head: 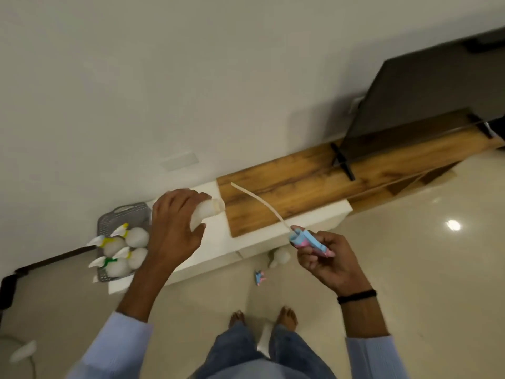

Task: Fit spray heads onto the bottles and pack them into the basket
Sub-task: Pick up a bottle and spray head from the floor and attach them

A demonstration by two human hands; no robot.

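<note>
My left hand [175, 222] grips a white bottle [207, 213] with its open neck pointing right. My right hand [328, 258] holds a blue and pink spray head [307, 240]; its long pale tube [262, 205] curves up and left, apart from the bottle's neck. A grey basket [114, 217] sits on the white cabinet at the left, holding several white bottles [136, 237] fitted with spray heads. On the floor lie another white bottle [281, 257] and a second blue and pink spray head [259, 277].
A low white cabinet [273, 239] with a wooden top [300, 184] runs along the wall, with a dark TV [426, 99] on it at the right. A white bottle [23, 351] lies on the floor at the lower left. My bare feet [262, 317] stand on glossy tiles.
</note>
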